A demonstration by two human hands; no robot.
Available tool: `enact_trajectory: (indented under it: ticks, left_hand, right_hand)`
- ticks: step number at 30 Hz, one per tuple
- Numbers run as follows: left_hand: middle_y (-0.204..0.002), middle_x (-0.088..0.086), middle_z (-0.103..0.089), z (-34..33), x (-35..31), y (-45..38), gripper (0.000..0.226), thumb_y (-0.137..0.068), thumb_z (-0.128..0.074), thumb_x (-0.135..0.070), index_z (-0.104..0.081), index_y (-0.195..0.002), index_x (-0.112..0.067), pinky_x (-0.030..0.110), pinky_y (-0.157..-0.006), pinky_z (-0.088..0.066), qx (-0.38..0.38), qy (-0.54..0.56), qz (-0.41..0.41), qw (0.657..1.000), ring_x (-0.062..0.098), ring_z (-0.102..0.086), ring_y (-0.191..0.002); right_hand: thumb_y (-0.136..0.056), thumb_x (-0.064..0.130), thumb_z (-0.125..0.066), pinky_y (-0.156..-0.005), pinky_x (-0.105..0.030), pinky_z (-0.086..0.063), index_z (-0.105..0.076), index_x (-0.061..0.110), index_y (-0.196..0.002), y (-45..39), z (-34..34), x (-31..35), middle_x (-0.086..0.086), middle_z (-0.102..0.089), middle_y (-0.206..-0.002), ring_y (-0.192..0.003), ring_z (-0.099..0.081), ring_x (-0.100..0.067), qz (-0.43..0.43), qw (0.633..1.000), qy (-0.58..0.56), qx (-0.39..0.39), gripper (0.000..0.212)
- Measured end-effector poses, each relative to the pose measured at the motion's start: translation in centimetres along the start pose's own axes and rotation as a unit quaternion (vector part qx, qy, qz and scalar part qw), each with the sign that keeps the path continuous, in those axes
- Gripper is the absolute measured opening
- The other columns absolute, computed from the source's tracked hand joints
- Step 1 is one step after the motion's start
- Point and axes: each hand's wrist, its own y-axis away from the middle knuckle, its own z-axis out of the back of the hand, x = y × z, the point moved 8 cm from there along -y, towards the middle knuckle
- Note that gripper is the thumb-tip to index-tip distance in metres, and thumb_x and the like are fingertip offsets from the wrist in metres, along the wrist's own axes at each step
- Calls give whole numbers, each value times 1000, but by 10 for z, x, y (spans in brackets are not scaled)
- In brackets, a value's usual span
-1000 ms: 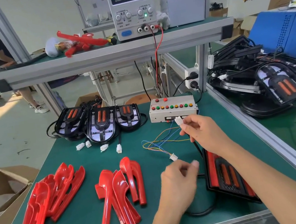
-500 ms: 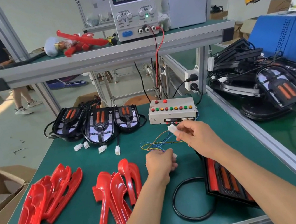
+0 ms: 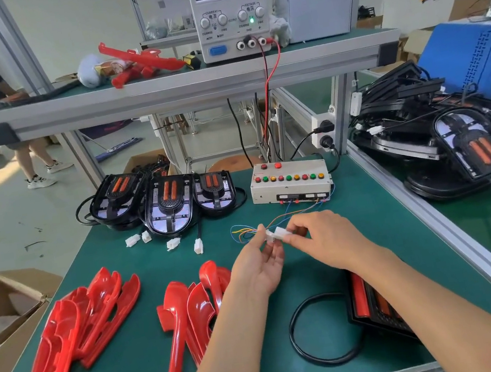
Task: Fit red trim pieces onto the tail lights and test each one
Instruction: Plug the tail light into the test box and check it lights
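- The left hand (image 3: 261,263) has risen from the mat, bringing its white connector (image 3: 269,235) up against the white plug (image 3: 282,232) pinched by the right hand (image 3: 320,238).
- Left fingers pinch that connector.
- A tail light (image 3: 376,309) lies under the right forearm; red trim pieces (image 3: 193,310) lie left.

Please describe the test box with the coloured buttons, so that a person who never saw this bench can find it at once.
On the green bench top, look at the far edge, below the power supply on the upper shelf. The test box is a pale, flat case, right of three black tail lights. Only it carries rows of red, green and yellow buttons, with thin coloured wires leaving its front.
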Motion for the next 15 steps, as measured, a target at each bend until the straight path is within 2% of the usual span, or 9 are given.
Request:
enact_trajectory:
  ticks: [7, 11, 15]
  left_hand:
    - [-79, 7, -64, 6, -2, -3, 20, -96, -69, -23, -65, -88, -5, 26, -67, -51, -15, -11, -19, 1000, 17, -62, -75]
    - [-67, 6, -64, 6, -4, -5, 22, -95, -70, -25, -65, -87, -4, 26, -64, -54, -18, -40, -28, 999, 17, -60, -69]
    - [-75, 8, -61, 8, -5, -6, 21, -93, -72, -21, -64, -89, -2, 27, -66, -57, -18, -48, -35, 998, 19, -60, -71]
  right_hand:
    - [-95, 59, -55, -74, -34, -53, -69, 34, -95, -2, -7, 8, 14, -70, -84, -83, -64, -14, 2, 998, 52, 27, 29]
    - [-95, 55, -57, -67, -31, -44, -68, 34, -93, -1, -10, 9, 11, -72, -84, -81, -64, -15, -3, 998, 61, 18, 24]
    - [-95, 54, -58, -71, -32, -46, -68, 32, -96, 0, -10, 7, 11, -73, -89, -87, -66, -17, -17, 998, 58, -2, 24]
